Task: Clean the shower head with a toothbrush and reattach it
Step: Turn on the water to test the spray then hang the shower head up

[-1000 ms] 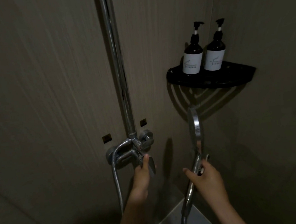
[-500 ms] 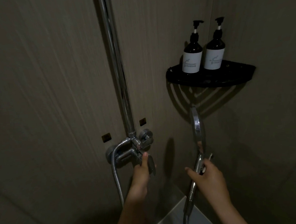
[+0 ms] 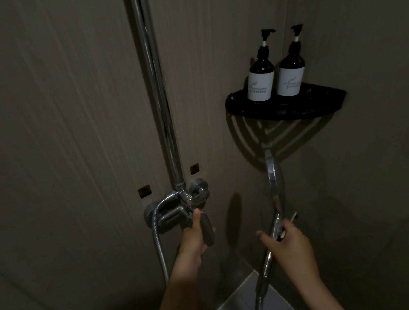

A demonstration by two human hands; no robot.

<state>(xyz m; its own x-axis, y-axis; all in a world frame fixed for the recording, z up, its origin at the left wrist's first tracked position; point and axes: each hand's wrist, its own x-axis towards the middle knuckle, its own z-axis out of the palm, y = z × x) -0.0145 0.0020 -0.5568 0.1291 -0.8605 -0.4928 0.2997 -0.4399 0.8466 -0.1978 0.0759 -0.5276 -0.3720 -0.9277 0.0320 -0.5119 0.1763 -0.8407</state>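
Note:
The chrome shower head [image 3: 274, 174] is off its holder and stands upright, seen edge-on, below the corner shelf. My right hand [image 3: 290, 245] is closed around its handle, and a thin pale stick, maybe the toothbrush [image 3: 294, 216], pokes out above my fingers. My left hand [image 3: 194, 241] grips the grey lever [image 3: 207, 231] of the mixer tap [image 3: 178, 209], thumb up along it. The metal hose [image 3: 159, 241] loops down from the tap. No water is visible.
A chrome riser pipe [image 3: 157, 85] runs up the wall from the tap. A black corner shelf [image 3: 320, 107] carries two dark pump bottles [image 3: 261, 79]. Beige walls meet in the corner at right; pale floor [image 3: 241, 303] shows below.
My right hand has moved the shower head slightly to the right. My left hand stays on the tap lever, which hangs a little lower.

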